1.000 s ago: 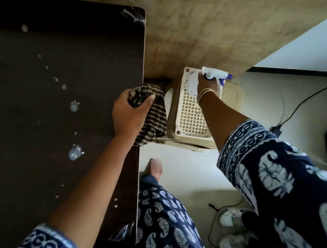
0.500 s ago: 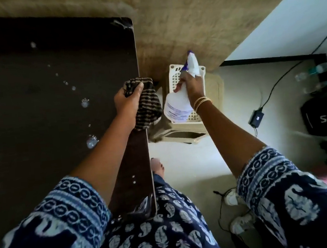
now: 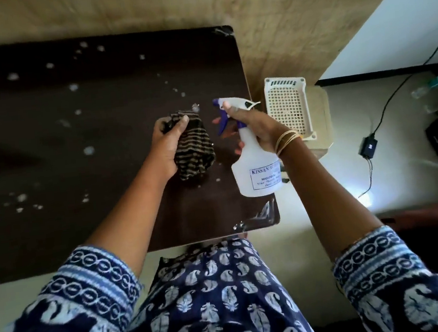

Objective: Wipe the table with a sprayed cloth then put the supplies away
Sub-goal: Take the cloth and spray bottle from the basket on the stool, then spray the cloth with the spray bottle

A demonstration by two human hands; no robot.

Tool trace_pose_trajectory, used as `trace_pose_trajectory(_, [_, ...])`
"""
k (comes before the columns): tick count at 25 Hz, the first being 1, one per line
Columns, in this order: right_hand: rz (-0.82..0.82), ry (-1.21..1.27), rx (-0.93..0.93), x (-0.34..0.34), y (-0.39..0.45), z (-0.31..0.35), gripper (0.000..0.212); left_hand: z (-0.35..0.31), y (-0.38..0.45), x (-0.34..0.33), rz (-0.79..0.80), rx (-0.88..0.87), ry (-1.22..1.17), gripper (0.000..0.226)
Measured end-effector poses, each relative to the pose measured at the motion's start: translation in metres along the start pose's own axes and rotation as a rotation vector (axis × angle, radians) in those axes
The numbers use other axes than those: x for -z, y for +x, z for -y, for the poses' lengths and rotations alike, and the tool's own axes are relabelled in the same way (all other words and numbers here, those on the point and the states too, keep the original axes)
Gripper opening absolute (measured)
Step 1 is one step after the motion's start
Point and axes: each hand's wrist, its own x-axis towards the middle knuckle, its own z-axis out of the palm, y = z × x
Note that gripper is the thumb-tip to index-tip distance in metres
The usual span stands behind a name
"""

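striped cloth [image 3: 193,152] gripped by left hand [image 3: 168,147], right hand [image 3: 258,128] grasping spray bottle [image 3: 257,172] beside white basket [image 3: 287,106].

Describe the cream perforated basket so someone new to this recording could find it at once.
Start at the dark brown table and go to its far right corner. Just past that edge, on a beige stool, sits the basket. It is the only cream plastic thing with a grid of small holes, right behind the spray bottle.

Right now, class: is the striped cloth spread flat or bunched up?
Bunched up. The left hand grips the striped cloth in a wad above the table, its loose end hanging crumpled.
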Motion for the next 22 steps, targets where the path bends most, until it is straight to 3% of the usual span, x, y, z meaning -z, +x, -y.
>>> trace_pose_trajectory(7, [0.186, -0.058, 0.029, -0.086, -0.017, -0.006, 0.050, -0.009, -0.031, 0.082, -0.166, -0.008, -0.082, 0.034])
trace_pose_trajectory(9, [0.200, -0.111, 0.048, -0.104, -0.019, -0.004, 0.050, -0.015, -0.037, 0.102, -0.174, 0.000, -0.115, 0.042])
trace_pose_trajectory(14, [0.243, -0.201, 0.108, -0.161, -0.019, 0.017, 0.047, -0.035, -0.043, 0.159, -0.255, -0.054, -0.162, 0.040])
trace_pose_trajectory(22, [0.276, -0.298, 0.198, -0.294, 0.023, 0.043, 0.055, -0.108, -0.020, 0.280, -0.202, -0.092, -0.195, 0.041])
